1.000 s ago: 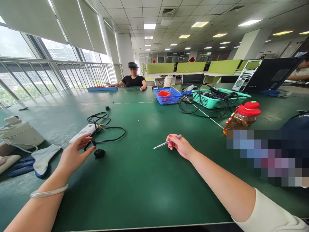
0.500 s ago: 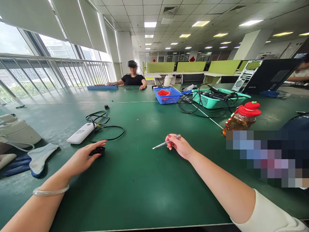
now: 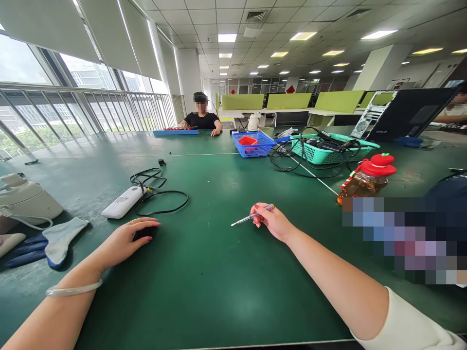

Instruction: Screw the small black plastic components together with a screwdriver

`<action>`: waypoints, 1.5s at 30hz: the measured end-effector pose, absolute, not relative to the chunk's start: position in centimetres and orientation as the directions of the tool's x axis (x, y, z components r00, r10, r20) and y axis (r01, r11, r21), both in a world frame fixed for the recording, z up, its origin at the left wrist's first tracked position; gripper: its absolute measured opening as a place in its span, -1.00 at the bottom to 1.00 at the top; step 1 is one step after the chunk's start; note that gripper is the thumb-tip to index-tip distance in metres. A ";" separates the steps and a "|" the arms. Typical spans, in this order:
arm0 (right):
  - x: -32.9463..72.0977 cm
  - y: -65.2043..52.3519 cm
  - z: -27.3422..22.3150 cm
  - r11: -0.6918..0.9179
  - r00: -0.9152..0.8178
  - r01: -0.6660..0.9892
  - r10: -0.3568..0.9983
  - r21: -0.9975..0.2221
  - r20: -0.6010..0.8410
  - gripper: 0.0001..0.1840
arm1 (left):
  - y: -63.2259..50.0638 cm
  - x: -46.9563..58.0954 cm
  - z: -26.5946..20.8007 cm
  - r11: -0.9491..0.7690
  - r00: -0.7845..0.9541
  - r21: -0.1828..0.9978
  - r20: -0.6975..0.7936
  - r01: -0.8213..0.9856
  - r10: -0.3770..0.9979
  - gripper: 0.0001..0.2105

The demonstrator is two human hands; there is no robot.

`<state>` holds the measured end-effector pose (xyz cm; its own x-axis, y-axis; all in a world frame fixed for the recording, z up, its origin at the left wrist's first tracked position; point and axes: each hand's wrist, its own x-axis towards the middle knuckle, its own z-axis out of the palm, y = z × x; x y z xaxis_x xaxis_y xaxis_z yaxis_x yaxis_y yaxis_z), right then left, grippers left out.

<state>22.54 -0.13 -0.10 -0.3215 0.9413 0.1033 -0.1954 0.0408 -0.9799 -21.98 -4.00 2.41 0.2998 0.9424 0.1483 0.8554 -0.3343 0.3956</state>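
Note:
My left hand (image 3: 120, 245), with a pale bangle on its wrist, is curved over a small black object (image 3: 146, 233) on the green table (image 3: 204, 287). Thumb and fingers rest around its sides; the palm hides part of it, and its kind cannot be made out. In my right hand (image 3: 273, 224) is a slim screwdriver (image 3: 241, 221) with a clear handle, pinched between thumb and fingers. Its metal tip points left and slightly down, just above or at the tabletop. Beyond my left hand lies a white power bank (image 3: 124, 202) beside a black cable (image 3: 182, 206).
At left are a white-and-blue glove (image 3: 63, 240) and a beige device (image 3: 31, 199). Farther off stand a blue basket (image 3: 253, 150) and a green basket (image 3: 321, 155) of cables. A red-lidded bottle (image 3: 365, 182) is at right. A person (image 3: 202, 119) sits opposite with a blue tray (image 3: 175, 132).
My left hand has settled lower, its fingers now closer around the black object. The right hand and screwdriver have hardly moved. Across the table, the blue tray has shifted right.

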 end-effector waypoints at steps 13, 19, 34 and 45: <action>22.3 -0.1 -0.2 0.039 -0.318 -0.212 0.942 -0.976 0.107 -0.55 | -4.8 -18.8 3.8 -0.265 0.165 0.339 0.296 0.903 0.941 -0.51; 25.2 1.7 0.4 0.325 0.412 -0.333 0.894 -0.885 0.173 -0.56 | -4.3 -11.3 5.5 -0.598 0.572 0.254 0.175 0.760 0.801 -0.67; 23.2 -1.9 1.7 0.719 -0.230 0.401 0.679 -0.568 0.697 -0.70 | 3.0 1.0 1.1 -0.474 0.410 0.400 0.237 0.785 0.881 -0.53; 21.1 -3.1 1.4 0.897 -0.648 0.431 0.385 -0.101 0.657 -0.65 | 3.1 0.2 0.1 -0.491 0.419 0.459 0.256 0.741 0.871 -0.62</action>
<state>21.12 -3.12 1.38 -0.6483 0.3852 0.6568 0.4308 0.8968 -0.1008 0.19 3.09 0.15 0.4185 0.8713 0.2564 0.7406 -0.4908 0.4589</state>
